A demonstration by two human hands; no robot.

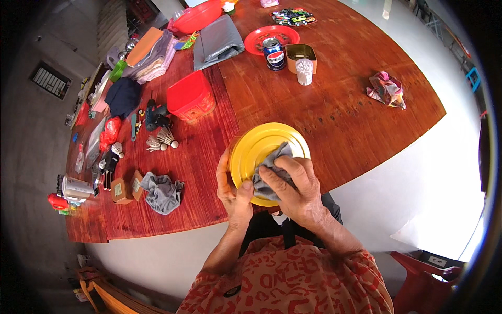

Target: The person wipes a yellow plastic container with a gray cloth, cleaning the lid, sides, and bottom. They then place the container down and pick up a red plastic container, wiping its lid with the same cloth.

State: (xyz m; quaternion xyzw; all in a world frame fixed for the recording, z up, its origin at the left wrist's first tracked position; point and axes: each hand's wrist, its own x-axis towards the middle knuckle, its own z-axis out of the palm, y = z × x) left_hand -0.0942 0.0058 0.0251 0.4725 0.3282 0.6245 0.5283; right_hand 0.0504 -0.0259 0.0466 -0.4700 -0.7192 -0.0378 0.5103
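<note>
A round container with a ringed yellow lid (250, 144) is held up over the table's front edge, its lid facing me. My left hand (233, 194) wraps round its left side, thumb on the rim. Bunched in my right hand (299, 189) is a grey cloth (265, 182), pressed against the lower right of the lid. The container's body is mostly hidden; just a sliver of brownish side shows at the left. Another crumpled grey cloth (163, 194) lies on the table to the left, beside a small brown box (121, 191).
Beyond my hands stand a red square tub (191, 96), a blue can (273, 54), a cup of cotton swabs (304, 72) and a red plate (253, 37). Shuttlecocks (162, 140) and a cordless drill (155, 116) lie left. A crumpled colourful bag (387, 90) rests right.
</note>
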